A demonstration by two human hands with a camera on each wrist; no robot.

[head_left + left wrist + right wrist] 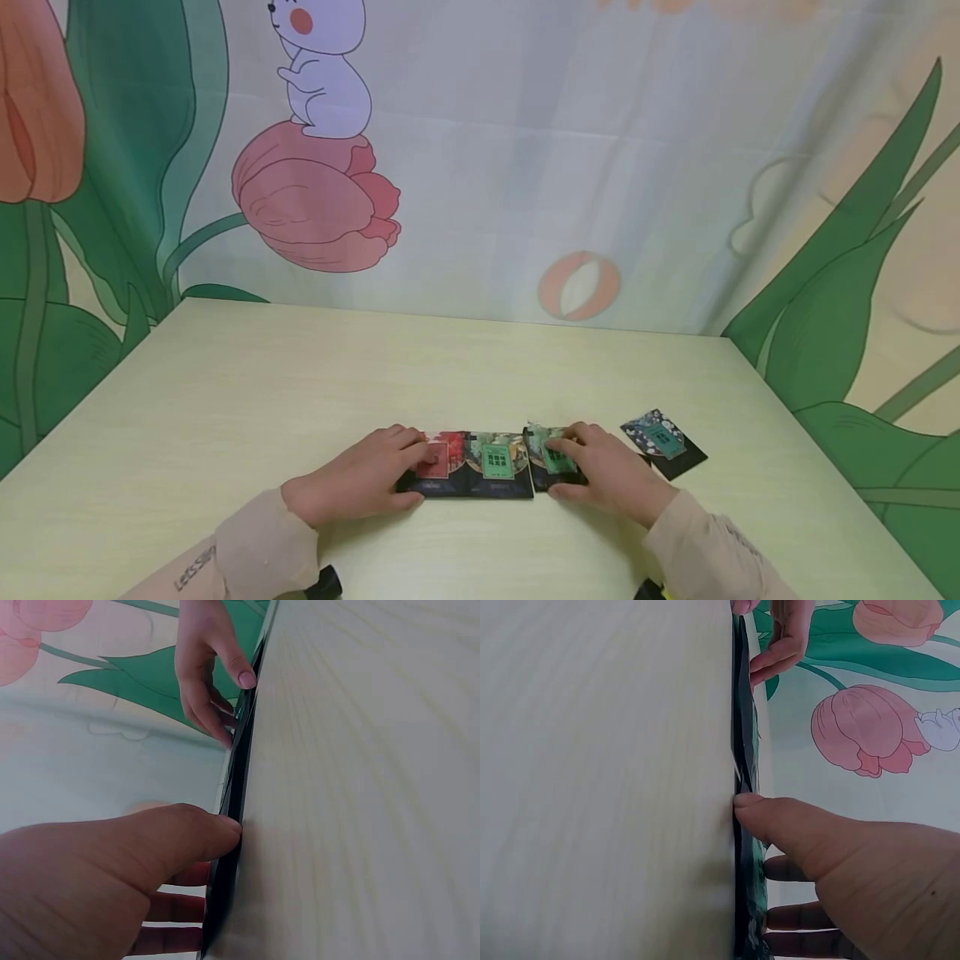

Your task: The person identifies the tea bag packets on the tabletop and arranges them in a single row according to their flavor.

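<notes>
A row of flat, dark-bottomed printed packets lies on the table in the head view. The leftmost packet (452, 442) has a red label; beside it is a green-labelled packet (497, 460). My left hand (367, 473) rests on the red one, fingers on its face and thumb along the near edge. At the right end, another green-labelled packet (553, 468) sits slightly apart at a small angle. My right hand (611, 471) touches it, index finger on the label and thumb at the near edge. In both wrist views the thumbs and fingers press lightly at the packets' edges.
A packet with a blue-green label (663, 443) lies tilted beyond my right hand, a dark edge showing next to it. The pale wooden table (337, 367) ends at a printed curtain (480, 183) with flowers and a white animal.
</notes>
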